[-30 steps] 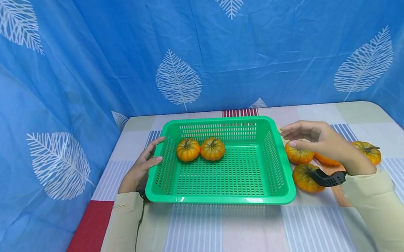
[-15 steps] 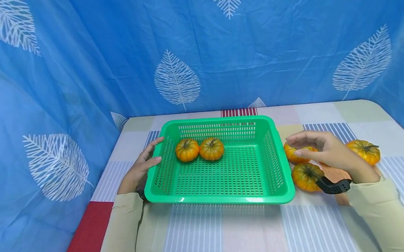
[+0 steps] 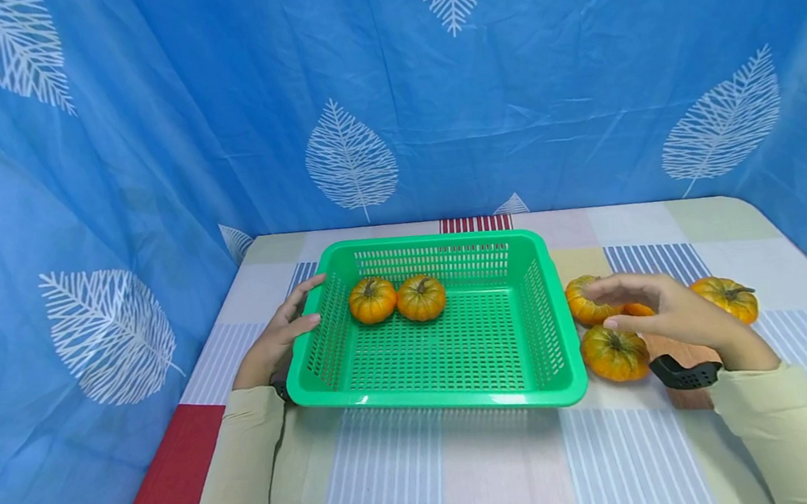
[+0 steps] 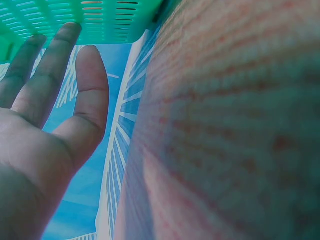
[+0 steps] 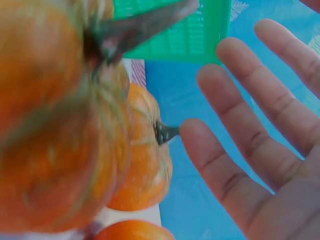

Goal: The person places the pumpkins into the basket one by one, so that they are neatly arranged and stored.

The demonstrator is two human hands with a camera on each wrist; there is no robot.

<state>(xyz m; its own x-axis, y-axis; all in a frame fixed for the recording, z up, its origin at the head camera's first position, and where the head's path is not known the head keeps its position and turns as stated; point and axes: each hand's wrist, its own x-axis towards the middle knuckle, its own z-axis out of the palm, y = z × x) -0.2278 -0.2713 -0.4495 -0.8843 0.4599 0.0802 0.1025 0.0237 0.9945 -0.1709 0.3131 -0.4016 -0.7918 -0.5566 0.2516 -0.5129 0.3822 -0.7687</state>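
The left hand [image 3: 275, 341] is loose, with straight fingers at the green basket's [image 3: 440, 401] left side. The right hand [image 3: 661, 307] is loose and empty, near four pumpkins [image 3: 616, 356] right of the basket. Two pumpkins [image 3: 420, 300] are already inside the basket; those four are left outside. Under the basket is a patchy table [image 3: 396, 497], behind it a blue leafy curtain [image 3: 541, 75]

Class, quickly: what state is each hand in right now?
Left hand: open, beside the green basket.
Right hand: open, holding nothing, near pumpkins.
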